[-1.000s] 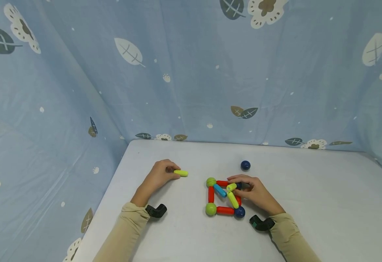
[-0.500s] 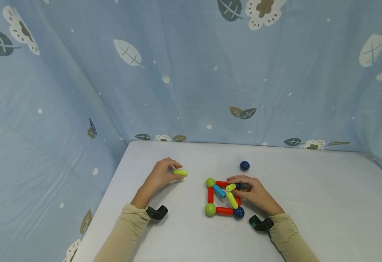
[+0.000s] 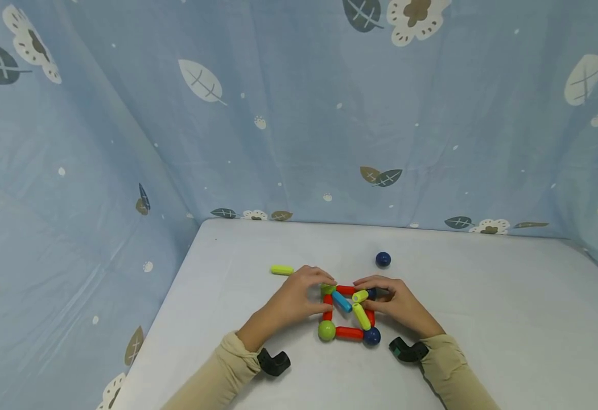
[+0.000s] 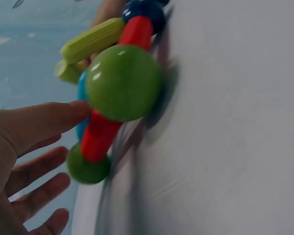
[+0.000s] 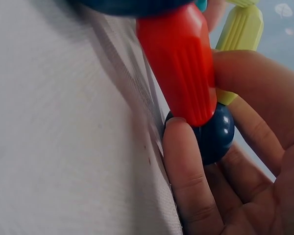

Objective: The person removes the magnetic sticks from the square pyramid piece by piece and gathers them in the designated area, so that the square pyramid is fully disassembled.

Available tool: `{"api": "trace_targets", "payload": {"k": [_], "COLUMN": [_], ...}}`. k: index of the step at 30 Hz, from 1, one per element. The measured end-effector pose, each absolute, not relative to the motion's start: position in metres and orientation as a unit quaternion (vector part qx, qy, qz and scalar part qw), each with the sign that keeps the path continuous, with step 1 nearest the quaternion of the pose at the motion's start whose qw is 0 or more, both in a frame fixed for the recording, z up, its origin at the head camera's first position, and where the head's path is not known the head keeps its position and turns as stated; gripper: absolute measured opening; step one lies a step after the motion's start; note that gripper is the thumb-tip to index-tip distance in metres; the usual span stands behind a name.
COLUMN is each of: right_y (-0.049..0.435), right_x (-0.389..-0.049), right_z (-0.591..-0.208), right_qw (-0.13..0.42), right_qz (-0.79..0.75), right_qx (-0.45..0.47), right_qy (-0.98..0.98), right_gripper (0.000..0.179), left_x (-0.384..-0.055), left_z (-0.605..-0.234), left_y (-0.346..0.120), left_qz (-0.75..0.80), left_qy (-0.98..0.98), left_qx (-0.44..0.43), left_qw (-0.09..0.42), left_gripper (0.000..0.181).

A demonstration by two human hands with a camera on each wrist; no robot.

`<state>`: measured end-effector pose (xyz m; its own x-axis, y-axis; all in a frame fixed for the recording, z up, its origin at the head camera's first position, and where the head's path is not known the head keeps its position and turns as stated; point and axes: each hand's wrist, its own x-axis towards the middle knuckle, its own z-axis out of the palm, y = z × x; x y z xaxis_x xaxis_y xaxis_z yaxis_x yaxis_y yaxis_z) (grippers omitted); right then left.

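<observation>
A square of red magnetic rods (image 3: 349,333) lies on the white table, with green balls (image 3: 326,331) at its left corners and dark blue balls (image 3: 372,336) at its right ones. A blue rod (image 3: 342,302) and two yellow-green rods (image 3: 361,316) lean up from its corners. My right hand (image 3: 400,303) grips the far right corner, fingers and thumb round the dark blue ball (image 5: 218,134) and the end of a red rod (image 5: 181,63). At the left side, my left hand (image 3: 293,299) spreads its fingers around the far green ball, its thumb close to a red rod (image 4: 100,134).
One loose yellow-green rod (image 3: 281,270) lies behind the left hand. Beyond the square rests a loose dark blue ball (image 3: 383,259). A blue patterned cloth (image 3: 299,114) hangs along the table's back edge and left side.
My left hand has let go of the loose yellow-green rod, which stays on the table, and has moved right to the square. The right hand keeps its grip at the far right corner.
</observation>
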<state>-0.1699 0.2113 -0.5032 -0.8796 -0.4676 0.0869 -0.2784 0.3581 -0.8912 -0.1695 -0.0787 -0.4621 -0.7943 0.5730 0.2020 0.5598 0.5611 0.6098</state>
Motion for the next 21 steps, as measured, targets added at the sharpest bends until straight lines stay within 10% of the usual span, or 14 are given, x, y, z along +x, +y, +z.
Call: {"api": "trace_targets", "payload": {"k": [21], "right_y": [0.209], "right_x": [-0.169], "right_z": [-0.502], "right_qw": [0.102], "right_qz": [-0.535], "right_qx": [-0.253], "right_qy": [0.8], "right_gripper": [0.03], "left_x": [-0.158], "left_z": [-0.467], "left_y": [-0.062], "left_qz": [0.268], "left_qy": [0.912], "left_qx": [0.31], "left_qw": [-0.026], "left_gripper": [0.019]}}
